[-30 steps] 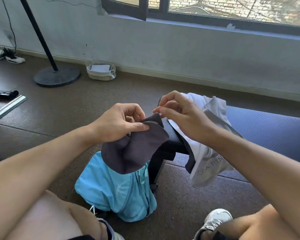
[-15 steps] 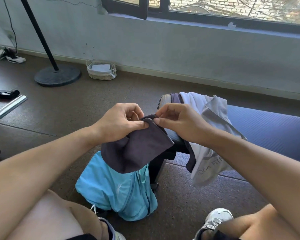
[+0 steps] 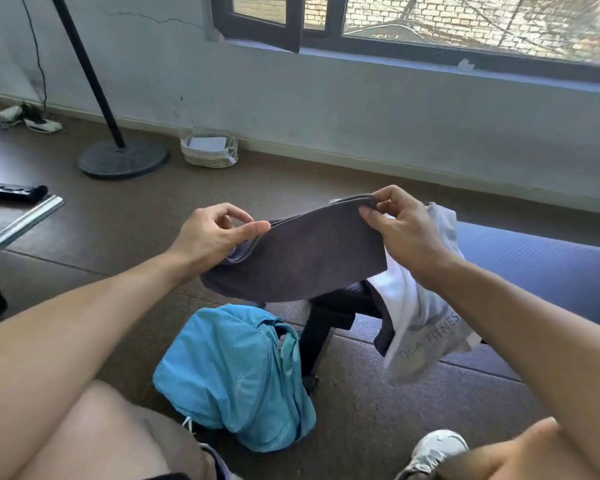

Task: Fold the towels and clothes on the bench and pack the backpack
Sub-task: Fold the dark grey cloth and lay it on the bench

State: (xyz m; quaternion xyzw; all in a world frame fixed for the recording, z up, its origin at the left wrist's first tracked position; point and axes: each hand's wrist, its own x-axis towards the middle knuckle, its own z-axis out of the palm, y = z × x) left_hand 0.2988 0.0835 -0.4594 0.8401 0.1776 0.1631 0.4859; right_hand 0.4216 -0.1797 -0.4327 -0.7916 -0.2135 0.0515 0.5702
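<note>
While I sit facing the bench (image 3: pixel 541 268), my left hand (image 3: pixel 208 237) pinches the left end of a dark grey towel (image 3: pixel 302 261) between thumb and forefinger. The towel is doubled, its top edges lined up, and it hangs stretched in the air between my hands, above the floor and in front of the bench end. Below it, a light blue backpack (image 3: pixel 232 375) slumps on the floor between my knees, against the bench leg. My right hand (image 3: pixel 402 233) pinches the towel's right corner with fingers curled over it. Just behind that hand, a white and grey garment (image 3: pixel 420 323) with printed letters drapes over the bench end.
</note>
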